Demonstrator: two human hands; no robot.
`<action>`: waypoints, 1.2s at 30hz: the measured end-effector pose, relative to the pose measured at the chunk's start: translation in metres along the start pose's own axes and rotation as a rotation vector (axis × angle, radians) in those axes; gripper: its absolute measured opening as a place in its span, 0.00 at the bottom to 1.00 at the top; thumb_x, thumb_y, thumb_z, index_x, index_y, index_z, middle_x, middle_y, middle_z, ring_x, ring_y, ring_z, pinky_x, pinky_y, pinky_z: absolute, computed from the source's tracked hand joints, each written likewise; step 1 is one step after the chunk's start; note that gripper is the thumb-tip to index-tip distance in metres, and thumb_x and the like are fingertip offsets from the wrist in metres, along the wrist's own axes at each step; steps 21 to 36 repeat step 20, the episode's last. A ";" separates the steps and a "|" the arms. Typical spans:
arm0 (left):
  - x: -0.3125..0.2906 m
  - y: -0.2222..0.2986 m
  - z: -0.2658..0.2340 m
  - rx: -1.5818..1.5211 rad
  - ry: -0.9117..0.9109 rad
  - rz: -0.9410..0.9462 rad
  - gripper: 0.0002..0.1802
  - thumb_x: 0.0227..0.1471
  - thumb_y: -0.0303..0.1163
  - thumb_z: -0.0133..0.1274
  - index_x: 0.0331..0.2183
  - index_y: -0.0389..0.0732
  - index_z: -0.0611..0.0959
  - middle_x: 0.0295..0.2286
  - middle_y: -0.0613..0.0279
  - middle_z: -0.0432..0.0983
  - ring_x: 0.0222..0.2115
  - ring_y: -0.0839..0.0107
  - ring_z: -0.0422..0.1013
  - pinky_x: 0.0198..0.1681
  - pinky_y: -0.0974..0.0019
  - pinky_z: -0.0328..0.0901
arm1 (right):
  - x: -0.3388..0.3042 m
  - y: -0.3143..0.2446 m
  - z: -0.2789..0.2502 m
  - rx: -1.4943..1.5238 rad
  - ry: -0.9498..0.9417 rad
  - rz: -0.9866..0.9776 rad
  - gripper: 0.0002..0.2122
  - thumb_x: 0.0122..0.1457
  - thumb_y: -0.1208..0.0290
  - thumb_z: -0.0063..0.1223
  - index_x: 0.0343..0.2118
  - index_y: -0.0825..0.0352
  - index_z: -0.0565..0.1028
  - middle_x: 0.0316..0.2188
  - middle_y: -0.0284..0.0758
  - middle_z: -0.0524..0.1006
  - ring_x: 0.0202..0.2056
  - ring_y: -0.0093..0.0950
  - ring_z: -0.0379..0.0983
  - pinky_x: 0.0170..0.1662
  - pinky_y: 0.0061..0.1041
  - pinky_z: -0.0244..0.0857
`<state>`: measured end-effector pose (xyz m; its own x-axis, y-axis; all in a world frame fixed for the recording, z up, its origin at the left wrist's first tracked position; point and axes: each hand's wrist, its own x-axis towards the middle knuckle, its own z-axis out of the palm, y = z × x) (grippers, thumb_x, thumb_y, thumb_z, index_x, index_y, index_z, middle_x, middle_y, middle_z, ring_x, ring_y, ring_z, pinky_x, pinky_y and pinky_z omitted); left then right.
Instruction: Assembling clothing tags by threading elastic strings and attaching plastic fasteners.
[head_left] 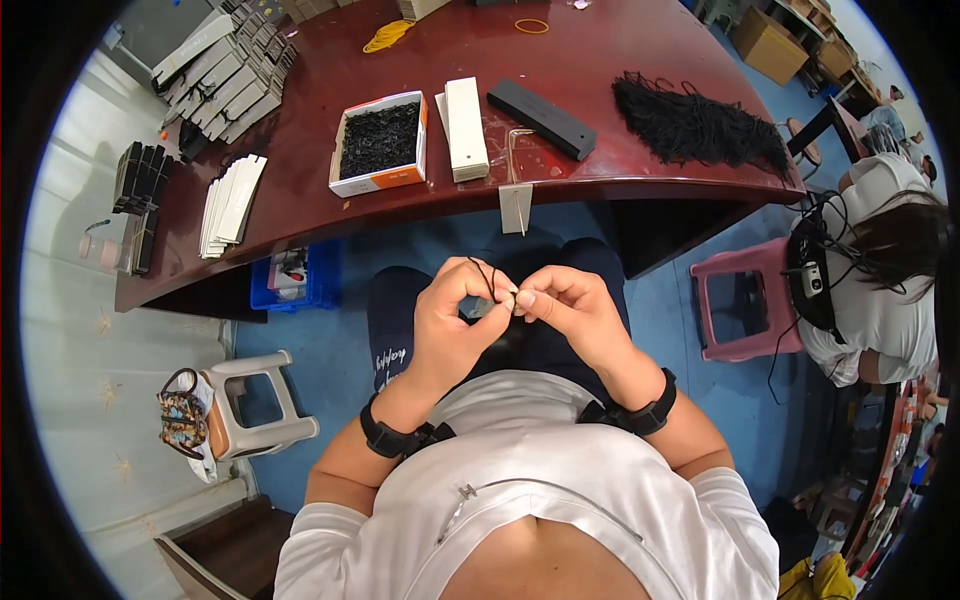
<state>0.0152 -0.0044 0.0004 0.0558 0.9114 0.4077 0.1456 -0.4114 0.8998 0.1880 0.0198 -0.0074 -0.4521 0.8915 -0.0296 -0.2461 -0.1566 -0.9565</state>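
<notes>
Above my lap, both hands are pinched close together, fingertips nearly touching. My left hand [462,305] is closed on a thin black cord [482,268], part of which loops over its fingers. My right hand [578,308] pinches at the same spot, where the cord runs in between the fingertips; the small part there is mostly hidden. On the desk beyond lie a bundle of black cords [695,122], a long black box [543,119], a stack of white card strips [465,135] and an open carton [385,183] full of small black pieces.
The dark red desk [570,60] has a metal bracket [515,207] at its front edge. More white strips [232,205] and stacked boxes [222,80] sit at left. A blue bin [322,285] stands below, a stool [262,400] at left, a seated person [865,270] at right.
</notes>
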 end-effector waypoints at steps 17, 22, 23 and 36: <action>-0.002 -0.011 -0.005 -0.465 0.047 -0.301 0.11 0.40 0.14 0.55 0.24 0.42 0.73 0.30 0.66 0.67 0.33 0.77 0.62 0.39 0.74 0.59 | 0.003 0.013 -0.020 0.090 0.031 0.024 0.02 0.53 0.79 0.55 0.30 0.67 0.75 0.29 0.29 0.74 0.30 0.15 0.66 0.35 0.17 0.61; -0.002 -0.010 -0.005 -0.498 0.056 -0.336 0.11 0.41 0.15 0.56 0.24 0.42 0.74 0.30 0.66 0.67 0.34 0.78 0.62 0.40 0.74 0.59 | 0.003 0.012 -0.017 -0.257 0.092 -0.244 0.04 0.55 0.76 0.54 0.33 0.66 0.75 0.35 0.32 0.74 0.30 0.16 0.66 0.35 0.18 0.61; -0.002 -0.010 -0.005 -0.498 0.056 -0.336 0.11 0.41 0.15 0.56 0.24 0.42 0.74 0.30 0.66 0.67 0.34 0.78 0.62 0.40 0.74 0.59 | 0.003 0.012 -0.017 -0.257 0.092 -0.244 0.04 0.55 0.76 0.54 0.33 0.66 0.75 0.35 0.32 0.74 0.30 0.16 0.66 0.35 0.18 0.61; -0.002 -0.010 -0.005 -0.498 0.056 -0.336 0.11 0.41 0.15 0.56 0.24 0.42 0.74 0.30 0.66 0.67 0.34 0.78 0.62 0.40 0.74 0.59 | 0.003 0.012 -0.017 -0.257 0.092 -0.244 0.04 0.55 0.76 0.54 0.33 0.66 0.75 0.35 0.32 0.74 0.30 0.16 0.66 0.35 0.18 0.61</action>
